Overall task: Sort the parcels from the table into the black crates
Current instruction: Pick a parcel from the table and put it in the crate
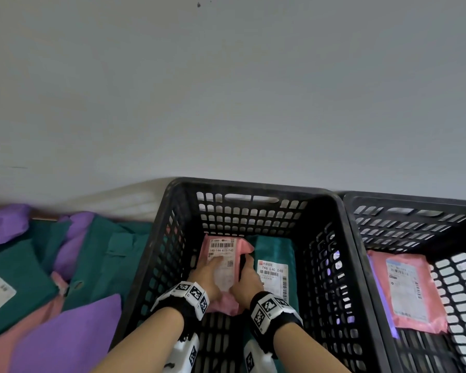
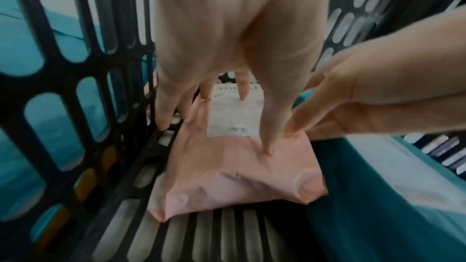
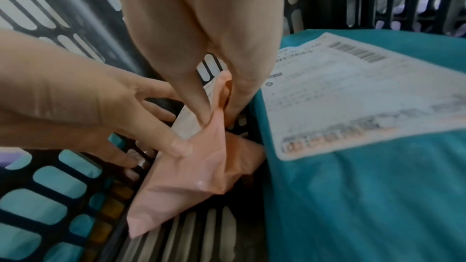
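A pink parcel (image 1: 221,254) with a white label lies on the floor of the left black crate (image 1: 253,185), beside a teal parcel (image 1: 275,249). Both of my hands are down in this crate. My left hand (image 1: 210,267) lies on top of the pink parcel (image 2: 234,170) with straight, spread fingers and the thumb pressing down. My right hand (image 1: 246,275) pinches the right edge of the pink parcel (image 3: 186,182) between thumb and fingers, next to the teal parcel (image 3: 378,186). In the wrist views, the left hand (image 2: 252,123) and right hand (image 3: 218,113) show these same contacts.
A second black crate (image 1: 414,200) stands to the right and holds another pink parcel (image 1: 406,292). On the table to the left lie several parcels: teal (image 1: 24,259), purple (image 1: 65,340) and pink (image 1: 16,337). A grey wall rises behind.
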Demonstrator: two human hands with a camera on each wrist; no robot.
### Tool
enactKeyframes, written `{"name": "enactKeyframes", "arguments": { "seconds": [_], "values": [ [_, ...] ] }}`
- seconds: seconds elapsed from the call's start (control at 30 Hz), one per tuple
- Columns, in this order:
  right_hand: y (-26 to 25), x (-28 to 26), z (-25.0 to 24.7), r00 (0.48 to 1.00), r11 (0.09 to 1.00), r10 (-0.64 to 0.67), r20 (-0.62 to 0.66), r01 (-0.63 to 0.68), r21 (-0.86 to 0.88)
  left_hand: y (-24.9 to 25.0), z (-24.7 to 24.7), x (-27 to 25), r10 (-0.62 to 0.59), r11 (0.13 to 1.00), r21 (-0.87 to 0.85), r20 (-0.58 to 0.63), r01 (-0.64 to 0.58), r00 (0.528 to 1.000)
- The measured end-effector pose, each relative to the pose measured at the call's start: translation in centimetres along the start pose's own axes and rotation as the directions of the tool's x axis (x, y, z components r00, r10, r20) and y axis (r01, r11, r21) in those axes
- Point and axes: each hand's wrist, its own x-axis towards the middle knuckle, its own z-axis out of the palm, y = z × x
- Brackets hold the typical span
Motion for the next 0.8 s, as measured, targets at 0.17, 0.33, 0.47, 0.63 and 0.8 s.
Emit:
{"name": "enactKeyframes", "arguments": {
  "seconds": [0.17,0.33,0.47,0.63,0.8],
  "values": [
    [-0.1,-0.1,-1.0,0.991,0.992,-0.122,-0.051,0.12,-0.03,-0.1,1.1,0.2,0.057,0.996,0.065,0.035,-0.059,0.998],
    [-0.2,-0.6,-2.0,0.96,0.863,-0.278,0.028,0.262,-0.431,0.1,1.6,0.7,0.097,0.981,0.166,0.049,-0.104,0.994],
    [0.1,-0.5,-1.9,0.978,0.741,-0.094,0.185,0.193,-0.644,0.3,2.3,1.1,0.075,0.973,0.211,0.095,-0.094,0.993],
    [0.2,-0.1,-2.1,0.981,0.747,-0.046,0.189,0.159,-0.645,0.3,2.3,2.0,0.066,0.968,0.232,0.137,-0.097,0.988],
    [-1.1,-0.3,-2.8,0.985,0.841,-0.046,0.167,0.128,-0.526,1.3,1.2,2.1,0.073,0.973,0.209,0.108,-0.095,0.991]
  ]
}}
